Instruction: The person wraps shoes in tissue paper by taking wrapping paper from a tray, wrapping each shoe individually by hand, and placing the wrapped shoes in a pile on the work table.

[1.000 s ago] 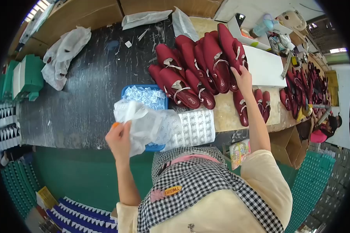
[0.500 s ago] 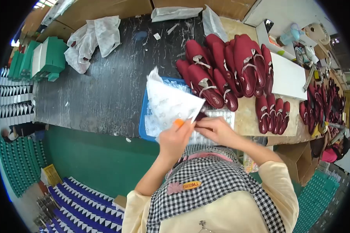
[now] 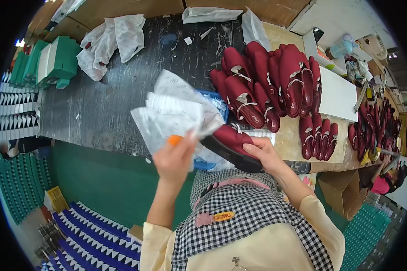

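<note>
While grasping a dark-red fabric shoe with a thick black sole (image 3: 233,141) in the right hand (image 3: 267,153), with the thumb pressed on the upper, best to hold firmly but lightly to avoid creasing the fabric. Held just in front of the apron (image 3: 239,201), tilted with the sole toward the body, and meeting the loose white printed tissue paper (image 3: 172,113) at its left end. Too blurred at the left hand (image 3: 171,158), over the paper's near edge, to tell whether pinching or merely touching. Better to take the sheet by its margin and guide it smoothly, without dragging, being thin and likely to tear. Worth lifting clear of the blue plastic tray (image 3: 204,165) just beneath, to avoid snagging.
</note>
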`<action>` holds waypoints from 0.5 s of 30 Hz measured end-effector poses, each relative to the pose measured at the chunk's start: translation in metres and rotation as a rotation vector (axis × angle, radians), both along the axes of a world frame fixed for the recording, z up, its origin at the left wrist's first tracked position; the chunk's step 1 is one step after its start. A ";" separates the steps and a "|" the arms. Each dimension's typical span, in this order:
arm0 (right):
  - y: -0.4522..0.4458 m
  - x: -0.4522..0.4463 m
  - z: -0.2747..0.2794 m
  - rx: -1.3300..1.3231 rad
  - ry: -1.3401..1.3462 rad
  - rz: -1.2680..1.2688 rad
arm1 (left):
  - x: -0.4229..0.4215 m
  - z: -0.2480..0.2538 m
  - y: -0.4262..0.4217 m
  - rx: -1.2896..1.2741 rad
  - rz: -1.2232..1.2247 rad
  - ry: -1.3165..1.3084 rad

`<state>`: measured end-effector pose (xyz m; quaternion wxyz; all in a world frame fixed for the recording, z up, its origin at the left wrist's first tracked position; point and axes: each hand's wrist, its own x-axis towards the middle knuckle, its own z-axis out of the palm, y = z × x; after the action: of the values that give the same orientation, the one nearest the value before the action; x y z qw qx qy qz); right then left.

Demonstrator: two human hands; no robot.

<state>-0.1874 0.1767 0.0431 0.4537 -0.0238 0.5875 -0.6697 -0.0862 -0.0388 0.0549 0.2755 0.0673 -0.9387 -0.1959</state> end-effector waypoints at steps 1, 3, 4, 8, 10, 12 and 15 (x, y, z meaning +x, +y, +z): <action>-0.001 0.000 -0.004 0.027 0.151 0.048 | 0.005 -0.011 0.006 -0.063 -0.102 -0.007; -0.003 0.004 -0.015 0.088 0.444 0.146 | 0.003 -0.008 0.053 0.042 -0.270 0.056; -0.005 0.004 -0.017 0.116 0.594 0.197 | 0.001 -0.007 0.068 0.142 -0.432 0.123; -0.007 0.006 -0.020 0.035 0.187 0.135 | -0.005 -0.009 0.029 0.154 -0.196 0.073; -0.003 0.009 -0.019 0.009 0.045 0.104 | -0.007 -0.006 0.026 0.125 -0.016 -0.014; 0.000 0.003 -0.017 0.087 0.163 0.148 | -0.006 -0.010 0.055 0.150 -0.201 0.027; 0.002 -0.008 -0.014 0.205 0.329 0.227 | -0.004 -0.012 0.073 0.176 -0.382 0.065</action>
<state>-0.1955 0.1789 0.0289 0.4243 -0.1525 0.7122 -0.5381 -0.0902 0.0343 0.0425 0.2567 -0.0944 -0.9042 -0.3280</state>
